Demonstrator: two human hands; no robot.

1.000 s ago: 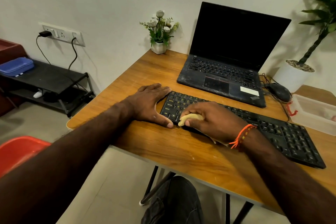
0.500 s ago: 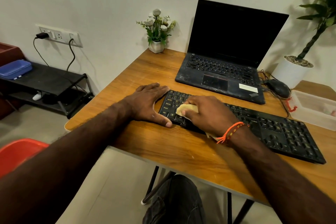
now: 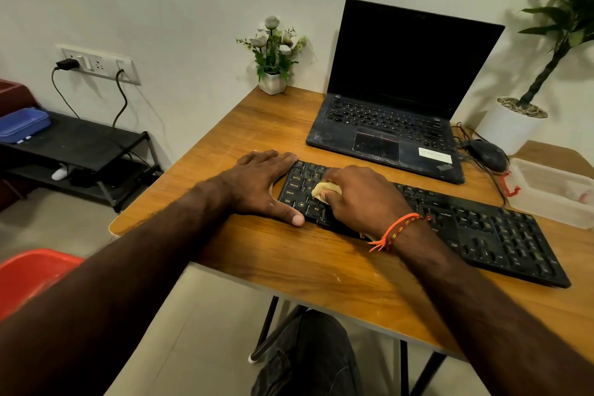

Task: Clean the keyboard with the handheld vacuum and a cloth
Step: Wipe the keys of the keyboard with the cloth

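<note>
A black keyboard (image 3: pixel 475 225) lies across the wooden desk (image 3: pixel 321 270) in front of me. My left hand (image 3: pixel 260 183) lies flat on the desk against the keyboard's left end, thumb along its front edge. My right hand (image 3: pixel 360 199) grips a small yellow cloth (image 3: pixel 323 191) and presses it on the keys at the keyboard's left part. Most of the cloth is hidden under the fingers. No handheld vacuum is in view.
An open black laptop (image 3: pixel 389 132) stands behind the keyboard. A black mouse (image 3: pixel 487 154) with cables and a clear plastic box (image 3: pixel 553 193) lie at the right. A small flower pot (image 3: pixel 273 80) stands at the back. A red chair (image 3: pixel 29 276) is at the left.
My right hand has slid the cloth a little away from me over the left keys. The left hand has stayed at the keyboard's left end.
</note>
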